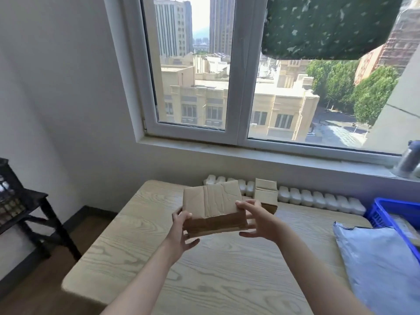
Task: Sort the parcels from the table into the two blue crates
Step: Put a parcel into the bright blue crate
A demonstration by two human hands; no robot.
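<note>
A brown cardboard parcel (212, 206) is lifted above the middle of the wooden table (136, 253), held between both hands. My left hand (181, 233) grips its left lower corner, thumb on top. My right hand (259, 221) grips its right edge with the fingers spread around the side. Behind it a smaller cardboard parcel (266, 193) stands on the table near the window wall. A grey-blue plastic mailer bag (377, 264) lies on the table's right side. One blue crate (396, 215) shows at the right edge, partly cut off.
A white radiator (318, 198) runs along the wall behind the table under the window sill (272, 155). A black rack (25, 208) stands at the left on the wood floor. A dark bottle (409, 160) sits on the sill at right.
</note>
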